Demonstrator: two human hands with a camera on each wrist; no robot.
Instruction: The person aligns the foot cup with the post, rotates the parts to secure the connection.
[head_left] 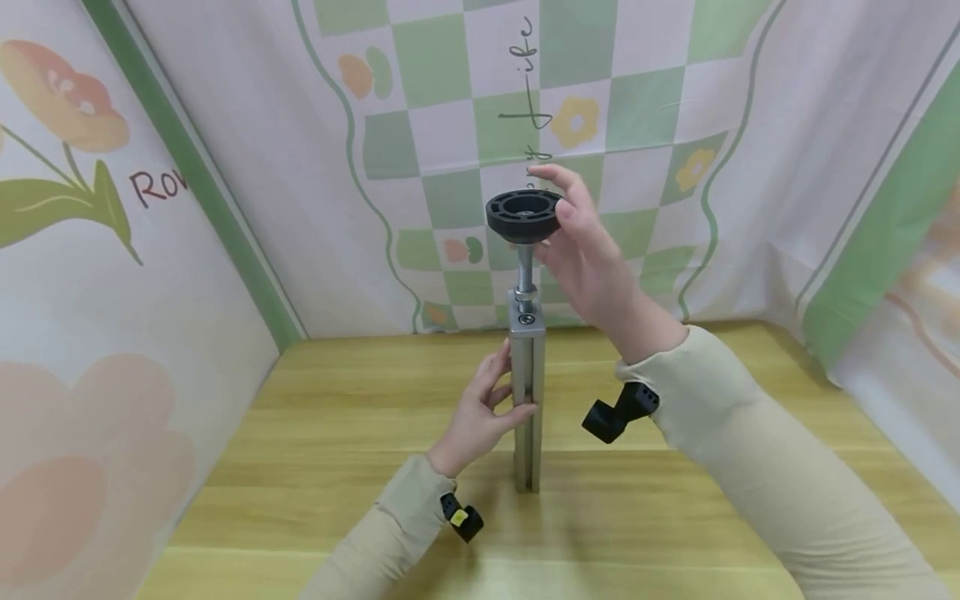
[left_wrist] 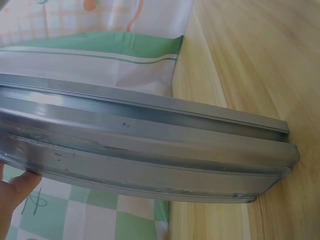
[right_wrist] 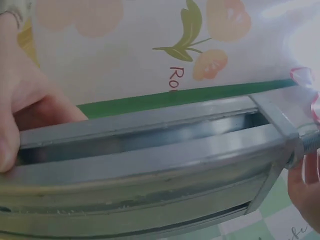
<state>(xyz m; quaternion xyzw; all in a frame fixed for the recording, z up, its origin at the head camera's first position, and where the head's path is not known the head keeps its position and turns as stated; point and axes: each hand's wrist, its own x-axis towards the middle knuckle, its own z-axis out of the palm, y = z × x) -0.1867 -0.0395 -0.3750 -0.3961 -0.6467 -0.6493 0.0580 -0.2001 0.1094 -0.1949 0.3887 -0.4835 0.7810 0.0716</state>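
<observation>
An aluminium profile (head_left: 529, 400) stands upright on the table, with slots running down its sides. A plate (head_left: 527, 327) caps its top end, and a threaded bolt with a nut rises from it to a black round leveling foot (head_left: 523, 218). My left hand (head_left: 480, 412) grips the profile partway up, thumb across the front and fingers behind the left side. At the top, my right hand (head_left: 592, 258) is beside the foot's right edge: the thumb meets the rim, the index finger stretches out above it, and other fingers lie lower, near the bolt.
The profile's lower end rests on a wood-grain tabletop (head_left: 360, 400). Behind it hangs a cloth with a green checked pattern (head_left: 431, 58), and printed cloth walls (head_left: 187, 367) stand at both sides. A black wrist camera (head_left: 615, 412) sits on the right sleeve.
</observation>
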